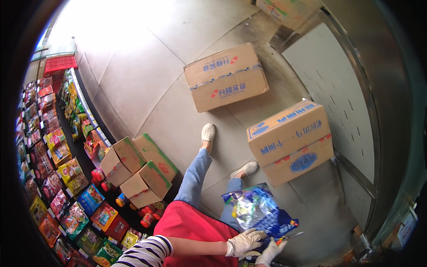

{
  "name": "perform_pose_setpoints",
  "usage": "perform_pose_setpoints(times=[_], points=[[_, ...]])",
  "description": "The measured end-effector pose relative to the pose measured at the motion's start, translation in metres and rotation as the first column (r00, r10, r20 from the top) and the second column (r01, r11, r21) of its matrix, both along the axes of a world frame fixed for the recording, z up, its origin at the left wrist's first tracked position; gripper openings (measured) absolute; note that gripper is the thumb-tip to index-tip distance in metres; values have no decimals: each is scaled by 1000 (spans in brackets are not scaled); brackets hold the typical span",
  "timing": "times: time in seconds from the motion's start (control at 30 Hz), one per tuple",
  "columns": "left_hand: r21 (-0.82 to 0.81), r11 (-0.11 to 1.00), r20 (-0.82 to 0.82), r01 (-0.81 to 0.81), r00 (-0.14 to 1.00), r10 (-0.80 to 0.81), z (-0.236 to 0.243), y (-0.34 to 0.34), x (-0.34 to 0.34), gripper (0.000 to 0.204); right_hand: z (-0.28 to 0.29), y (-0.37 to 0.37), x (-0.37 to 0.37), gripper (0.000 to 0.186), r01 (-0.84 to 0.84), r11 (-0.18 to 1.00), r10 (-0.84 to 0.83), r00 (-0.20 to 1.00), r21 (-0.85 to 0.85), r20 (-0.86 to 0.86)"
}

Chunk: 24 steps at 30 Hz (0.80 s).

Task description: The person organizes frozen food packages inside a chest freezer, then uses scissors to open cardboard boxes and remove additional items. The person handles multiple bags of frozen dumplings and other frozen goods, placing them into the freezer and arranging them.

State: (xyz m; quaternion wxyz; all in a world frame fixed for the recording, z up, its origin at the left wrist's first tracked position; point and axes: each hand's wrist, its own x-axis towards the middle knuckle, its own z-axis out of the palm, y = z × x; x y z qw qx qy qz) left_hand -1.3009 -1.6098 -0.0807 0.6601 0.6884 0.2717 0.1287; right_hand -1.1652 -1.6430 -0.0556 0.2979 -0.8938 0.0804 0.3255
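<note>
Tiled floor backs a blue bag gripped by gloved, partly hidden fingers.

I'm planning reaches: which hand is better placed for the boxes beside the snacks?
Probably the left hand: it is nearer the boxes than the right hand, though both are at the bag.

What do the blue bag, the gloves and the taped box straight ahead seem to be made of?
Blue bag: probably glossy plastic film, judging by creases and bright silvery glare.
Gloves: off-white, wrinkled, perhaps thin rubber; fabric can't be ruled out.
Taped box: likely matte brown cardboard, with flat printed faces.
</note>
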Motion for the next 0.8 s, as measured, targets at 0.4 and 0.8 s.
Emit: perform_pose_setpoints(times=[0.4, 0.8], points=[[178, 886, -526, -428, 719, 453, -116, 32, -94, 16, -165, -61, 222, 45, -270, 960, 280, 894, -77, 350], [100, 800, -770, -591, 464, 439, -131, 95, -206, 18, -176, -112, 224, 32, -353, 902, 416, 864, -250, 282]])
